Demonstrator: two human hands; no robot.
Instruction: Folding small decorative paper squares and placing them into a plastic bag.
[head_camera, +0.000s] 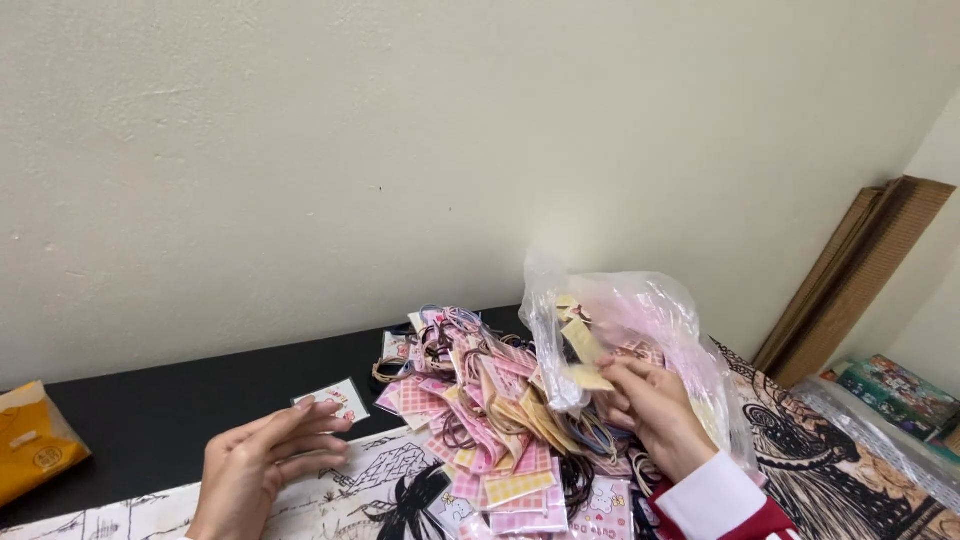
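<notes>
A heap of pink and yellow hair-tie cards (490, 430) is lying on the dark table (160, 420), a clear plastic bag (640, 320) beside it. The right hand (650, 405) is pinching a yellow card (590, 378) at the bag's mouth; the left hand (262, 465) is hovering, fingers loosely spread (holding nothing), near a single small card (335, 398).

Left hand (262, 468) at lower left of the frame, palm down, fingers stretched toward the right, slightly spread. Right hand (655, 410) at lower centre-right, fingers curled and pinching, white-and-red sleeve at wrist.
</notes>
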